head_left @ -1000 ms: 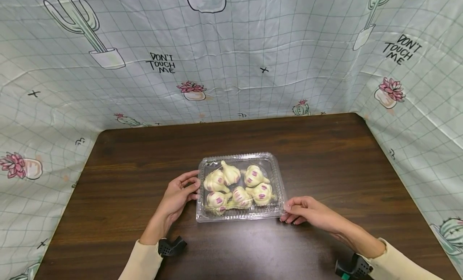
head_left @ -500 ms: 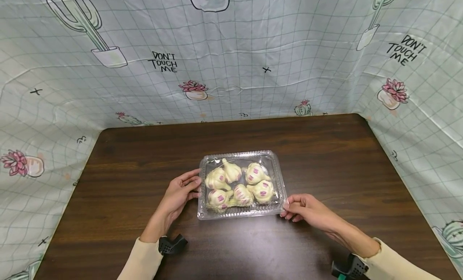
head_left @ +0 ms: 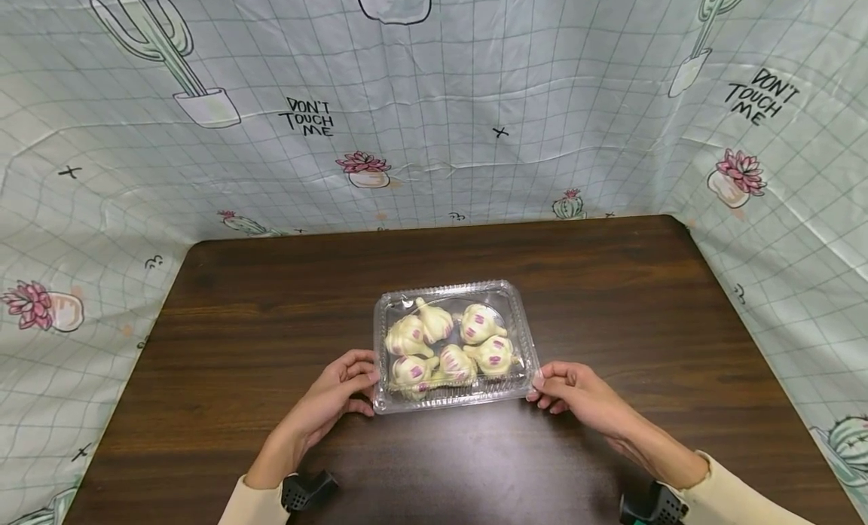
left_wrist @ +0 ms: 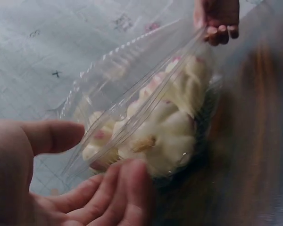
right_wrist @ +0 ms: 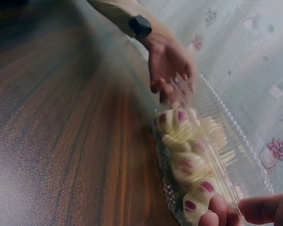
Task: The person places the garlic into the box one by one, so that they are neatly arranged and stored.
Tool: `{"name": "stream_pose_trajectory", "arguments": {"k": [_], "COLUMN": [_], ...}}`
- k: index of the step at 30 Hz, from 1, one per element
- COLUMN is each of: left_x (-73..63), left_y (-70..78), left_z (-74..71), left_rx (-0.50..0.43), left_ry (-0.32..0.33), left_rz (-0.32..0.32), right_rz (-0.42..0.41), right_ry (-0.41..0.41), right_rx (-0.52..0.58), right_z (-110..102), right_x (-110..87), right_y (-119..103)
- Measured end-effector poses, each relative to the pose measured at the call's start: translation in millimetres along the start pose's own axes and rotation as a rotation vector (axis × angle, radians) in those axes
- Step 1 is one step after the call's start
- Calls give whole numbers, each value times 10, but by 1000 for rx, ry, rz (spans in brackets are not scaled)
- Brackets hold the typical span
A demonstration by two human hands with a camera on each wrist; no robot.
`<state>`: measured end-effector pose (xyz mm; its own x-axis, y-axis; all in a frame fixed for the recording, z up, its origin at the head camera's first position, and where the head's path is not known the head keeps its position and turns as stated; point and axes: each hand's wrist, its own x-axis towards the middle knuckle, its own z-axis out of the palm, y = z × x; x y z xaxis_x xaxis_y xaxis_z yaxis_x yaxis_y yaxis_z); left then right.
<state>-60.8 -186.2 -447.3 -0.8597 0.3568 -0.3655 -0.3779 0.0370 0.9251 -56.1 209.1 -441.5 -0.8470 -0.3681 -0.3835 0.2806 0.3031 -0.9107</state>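
A clear plastic clamshell container [head_left: 456, 404] rests on the table with several garlic bulbs [head_left: 456, 364] inside, white with purple patches. At its front right corner my right hand [head_left: 583, 393] pinches the rim, the thumb [right_wrist: 260, 210] on one side and the fingertips [right_wrist: 218, 207] on the other in the right wrist view. My left hand [head_left: 332, 393] is at the front left corner. In the left wrist view its thumb [left_wrist: 61, 135] is right at the rim and stands apart from the loosely extended fingers [left_wrist: 132, 188], which lie beside the container's lower side.
The dark wood table [head_left: 271, 299] extends around the container. Behind it and at both sides hangs a pale grid-patterned cloth [head_left: 434, 96] printed with cacti. Each wrist wears a black device [head_left: 308, 491].
My left hand has slid toward me along the container's left side to its front corner, thumb and fingers spreading. The container moved slightly away earlier; my right hand stays at its corner.
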Motion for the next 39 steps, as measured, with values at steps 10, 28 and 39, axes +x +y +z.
{"name": "stream_pose_trajectory", "arguments": {"k": [10, 28, 39], "left_x": [-184, -134, 38], "left_y": [-26, 78, 121], "left_z": [63, 127, 160], "left_rx": [132, 310, 304], "left_ry": [-91, -67, 26], "left_rz": [-30, -27, -7], "right_rz": [-15, 1, 2], "right_ry": [-5, 27, 60], "right_rx": [29, 17, -14], "right_z": [13, 12, -54], "right_x": [-10, 31, 144], "right_y": [20, -2, -53]}}
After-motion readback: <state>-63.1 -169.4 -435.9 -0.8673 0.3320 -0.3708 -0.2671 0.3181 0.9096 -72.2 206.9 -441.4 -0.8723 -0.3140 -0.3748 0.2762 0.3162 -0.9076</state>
